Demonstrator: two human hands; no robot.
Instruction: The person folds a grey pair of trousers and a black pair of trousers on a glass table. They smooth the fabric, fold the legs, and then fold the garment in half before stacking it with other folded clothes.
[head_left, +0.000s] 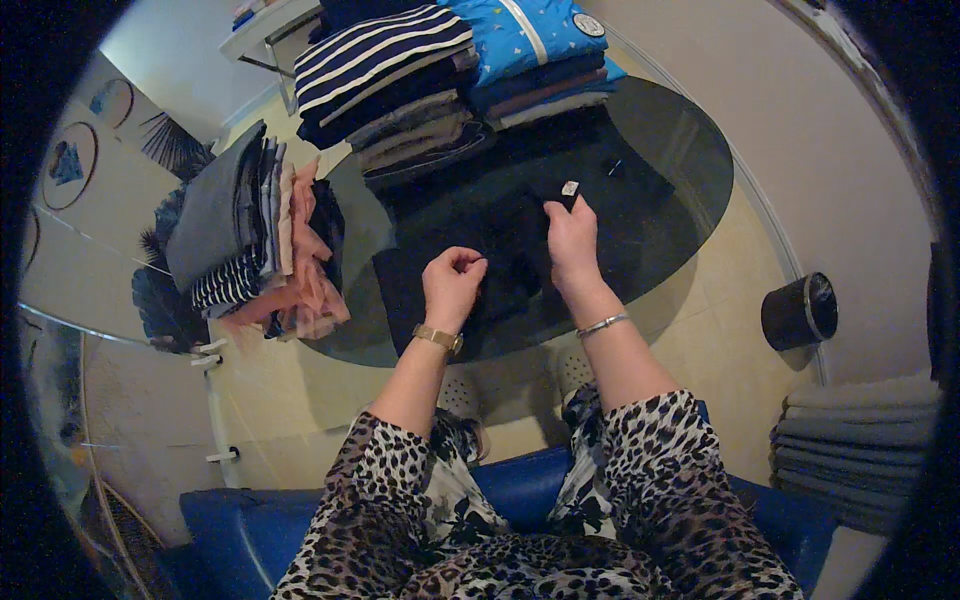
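Note:
A black garment (465, 232) lies spread over the dark oval glass table (697, 135) before me; its folds are hard to make out against the dark glass. My right hand (574, 240) grips its fabric near a small white label (570, 188) that sticks up beyond the thumb. Lower and to the left, my left hand (452, 283) pinches the cloth between thumb and curled fingers, though the fingertips are partly lost in the dark material. A short whitish strip (615, 166) shows on the dark surface beyond my right hand.
Folded clothes rise in a striped-top stack (386, 56) and a blue-jacket stack (529, 45) at the table's far side. Another pile (225, 217), with pink ruffled fabric (304, 285), stands left. A waste bin (799, 311) and stacked grey textiles (855, 442) are right. Below me is a blue seat (525, 484).

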